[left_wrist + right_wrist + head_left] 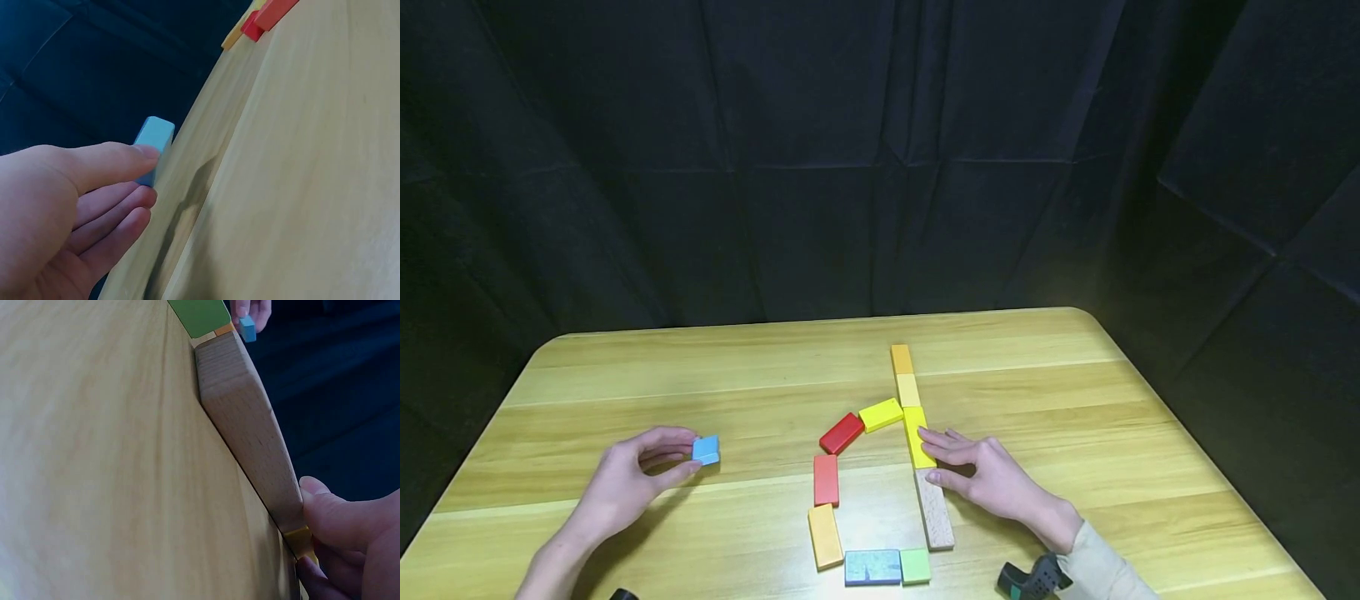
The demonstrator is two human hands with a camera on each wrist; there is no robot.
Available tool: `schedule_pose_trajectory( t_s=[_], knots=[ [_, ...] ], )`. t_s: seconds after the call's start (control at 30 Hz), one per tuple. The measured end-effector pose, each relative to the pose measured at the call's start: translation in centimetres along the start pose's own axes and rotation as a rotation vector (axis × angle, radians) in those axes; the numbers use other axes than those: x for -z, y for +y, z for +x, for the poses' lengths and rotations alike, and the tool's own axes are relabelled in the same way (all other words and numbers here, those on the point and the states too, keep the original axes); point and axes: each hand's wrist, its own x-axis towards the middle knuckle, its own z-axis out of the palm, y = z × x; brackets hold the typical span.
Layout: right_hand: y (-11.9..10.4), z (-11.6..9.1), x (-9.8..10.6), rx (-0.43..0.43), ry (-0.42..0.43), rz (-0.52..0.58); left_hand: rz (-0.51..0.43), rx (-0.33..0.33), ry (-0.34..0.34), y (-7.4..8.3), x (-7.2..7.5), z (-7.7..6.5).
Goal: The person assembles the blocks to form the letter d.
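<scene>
My left hand [621, 479] pinches a small light blue block [706, 450] between thumb and fingers, held above the tabletop at the left. In the left wrist view the thumb lies along one face of this block [156, 132]. My right hand [992, 479] reaches in from the right. Its fingertips touch the right side of a long yellow block [914, 421], and its thumb touches the upper end of a plain wooden block [935, 518]. Those two blocks lie end to end. In the right wrist view the thumb sits against the wooden block [256, 437].
A light block [907, 390] and an orange block [902, 359] extend the straight row. A curve runs through a short yellow block [881, 414], red block [842, 433], coral block [826, 481], light orange block [825, 537], blue block [872, 567] and green block [914, 566]. Dark curtains [820, 242] hang behind.
</scene>
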Motion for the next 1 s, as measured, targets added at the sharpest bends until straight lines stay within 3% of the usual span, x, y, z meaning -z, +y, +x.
schedule_pose_trajectory(
  t_s=[0.37,1.0],
  knots=[
    [0.1,0.0,-0.1,0.017,0.008,-0.015,-0.067,0.036,-0.042,0.6,-1.0,-0.1],
    [0.0,0.1,0.0,0.014,0.001,-0.026,-0.118,-0.027,-0.059,1.8,-3.7,-0.2]
  ],
)
